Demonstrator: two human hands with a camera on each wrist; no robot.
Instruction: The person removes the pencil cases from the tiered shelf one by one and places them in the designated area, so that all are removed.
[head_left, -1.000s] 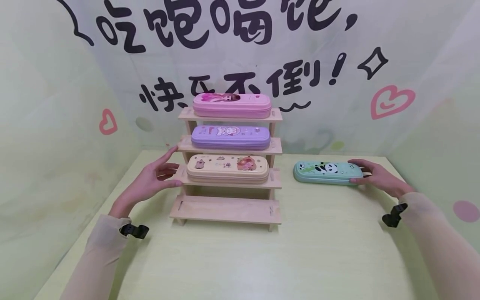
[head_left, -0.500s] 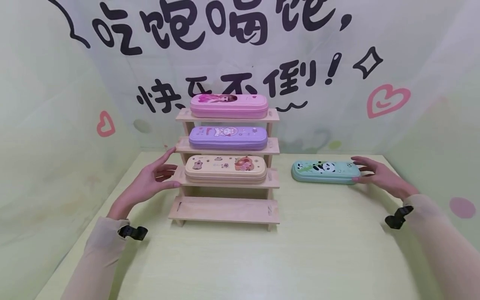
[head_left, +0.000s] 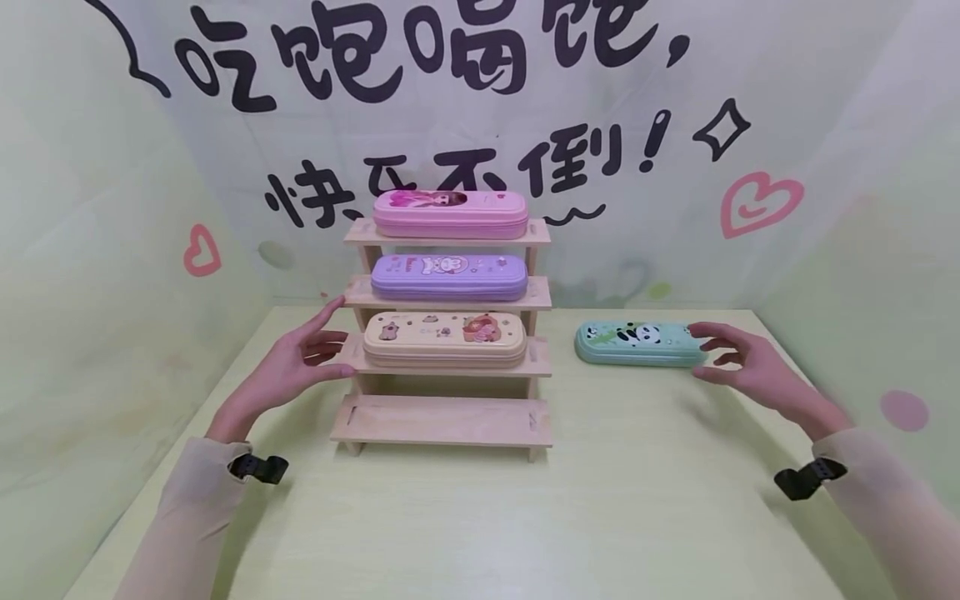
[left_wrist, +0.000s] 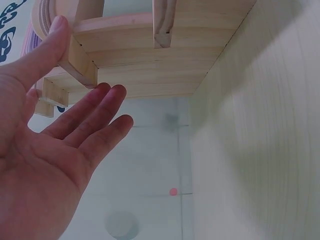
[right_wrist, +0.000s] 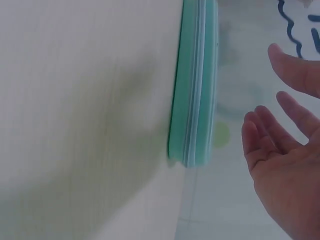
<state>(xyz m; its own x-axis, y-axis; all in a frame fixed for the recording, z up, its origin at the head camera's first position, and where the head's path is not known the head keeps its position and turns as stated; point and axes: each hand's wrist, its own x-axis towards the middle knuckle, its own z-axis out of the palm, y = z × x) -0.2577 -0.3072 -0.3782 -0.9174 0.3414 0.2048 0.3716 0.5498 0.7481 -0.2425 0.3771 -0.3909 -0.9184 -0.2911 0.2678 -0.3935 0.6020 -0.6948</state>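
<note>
A stepped wooden rack (head_left: 442,419) stands on the table with three zipped pencil cases on it. The pink pencil case (head_left: 451,217) is on the top step, the purple pencil case (head_left: 450,279) below it, then the cream pencil case (head_left: 446,342). My left hand (head_left: 292,367) is at the rack's left end; its thumb touches a step's edge, other fingers extended, and the left wrist view shows an open palm (left_wrist: 45,165). At the right, a green panda pencil case (head_left: 637,343) lies flat on the table. My right hand (head_left: 753,371) hovers by its right end, fingers loosely bent, holding nothing.
The lowest step of the rack bears no case. A pale table (head_left: 600,500) spreads in front of the rack. Printed cloth walls (head_left: 637,250) enclose the back and both sides. Each wrist wears a black strap-on camera (head_left: 258,468).
My right hand has let go of the green pencil case's right end and lifted slightly off it. The left hand stays at the rack. The head view has shifted a little.
</note>
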